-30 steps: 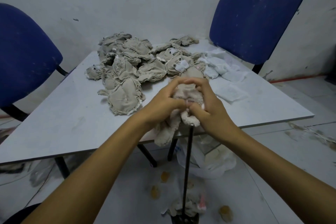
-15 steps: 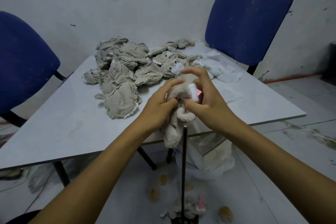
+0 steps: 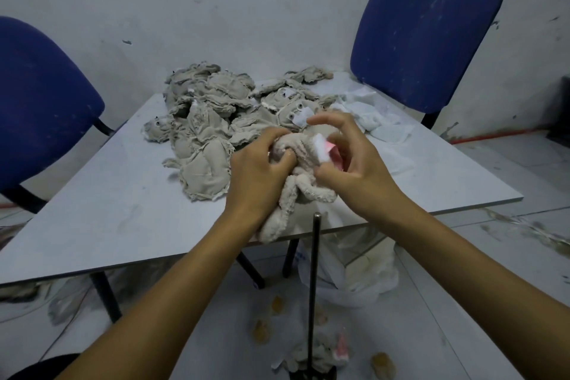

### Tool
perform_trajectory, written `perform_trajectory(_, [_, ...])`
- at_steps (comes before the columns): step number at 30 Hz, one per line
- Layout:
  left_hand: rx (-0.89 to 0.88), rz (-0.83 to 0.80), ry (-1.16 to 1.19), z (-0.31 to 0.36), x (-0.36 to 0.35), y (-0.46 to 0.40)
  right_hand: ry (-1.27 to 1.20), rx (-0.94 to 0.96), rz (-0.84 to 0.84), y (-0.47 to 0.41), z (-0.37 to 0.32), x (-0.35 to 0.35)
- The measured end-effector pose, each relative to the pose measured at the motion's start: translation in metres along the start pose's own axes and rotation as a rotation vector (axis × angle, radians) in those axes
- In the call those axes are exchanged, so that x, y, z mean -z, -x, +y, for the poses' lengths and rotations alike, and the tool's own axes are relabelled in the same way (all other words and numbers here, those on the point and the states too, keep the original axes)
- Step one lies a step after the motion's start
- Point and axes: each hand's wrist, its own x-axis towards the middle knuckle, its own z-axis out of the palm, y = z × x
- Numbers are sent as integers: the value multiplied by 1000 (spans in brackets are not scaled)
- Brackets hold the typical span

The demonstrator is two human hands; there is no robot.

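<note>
In the head view, your left hand (image 3: pixel 256 176) grips the soft toy (image 3: pixel 303 185) tight, with its fingers dug into the fluffy middle. Your right hand (image 3: pixel 354 163) curls round the toy's top end, with the thumb pressed on the fur by the white tag (image 3: pixel 320 149). A bit of pink shows next to the tag. The toy sits between your two hands at the near edge of the table (image 3: pixel 108 210). It is right above the tip of the thin metal rod (image 3: pixel 314 271) that stands up from the floor. To do this well, I think you should hold firm with the left hand and pull the cloth with the right in small tugs, so no seam rips. Mind the rod tip, so it does not poke your palm. The toy looks pale tan, fuzzy and floppy. Its limp legs hang down over the table edge, and it seems to have little stuffing. Farther back lies a pile of flat toy skins (image 3: pixel 216 120), with white cloth (image 3: pixel 370 114) to its right.
</note>
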Motion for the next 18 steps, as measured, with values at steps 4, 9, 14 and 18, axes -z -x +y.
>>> perform_trajectory(4, [136, -457, 378, 2, 8, -9, 31, 15, 10, -1, -1, 2])
perform_trajectory(9, [332, -735, 681, 0, 18, -9, -34, 0, -20, -6, -9, 12])
perform_trajectory(14, [248, -541, 494, 8, 24, -16, 17, -3, 79, -12, -4, 20])
perform_trajectory(18, [-25, -446, -203, 9, 23, -19, 448, -20, -25, -6, 4, 21])
